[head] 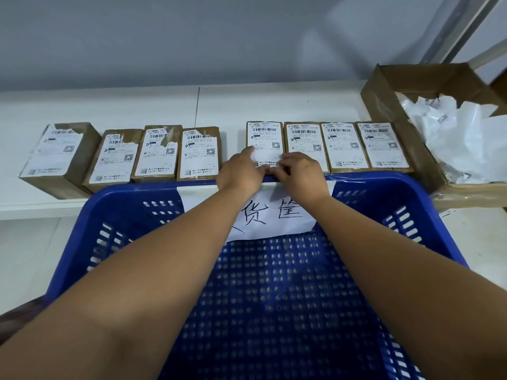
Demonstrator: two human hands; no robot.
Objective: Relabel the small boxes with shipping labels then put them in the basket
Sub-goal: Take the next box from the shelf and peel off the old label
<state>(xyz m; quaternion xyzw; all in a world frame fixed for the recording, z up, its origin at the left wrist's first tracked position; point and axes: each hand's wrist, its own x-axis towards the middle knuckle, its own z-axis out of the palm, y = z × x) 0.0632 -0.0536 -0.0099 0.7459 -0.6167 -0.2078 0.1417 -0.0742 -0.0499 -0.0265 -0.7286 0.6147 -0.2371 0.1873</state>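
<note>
Several small brown boxes lie in a row on the white table [274, 102], behind a blue basket [115, 215]. The left group [156, 154] carries torn labels; the right group [343, 146] carries whole ones. Both my hands are on the box [264, 135] just right of the gap. My left hand [241, 171] lies on its label with the index finger stretched out flat. My right hand [299, 172] has its fingers curled at the label's near edge, where they seem to pinch it. The near end of that box is hidden by my hands.
A white paper sign with handwritten characters [274, 215] hangs on the basket's far wall. An open cardboard carton [384, 94] full of crumpled white backing paper [466, 138] stands at the right. A grey wall rises behind the table.
</note>
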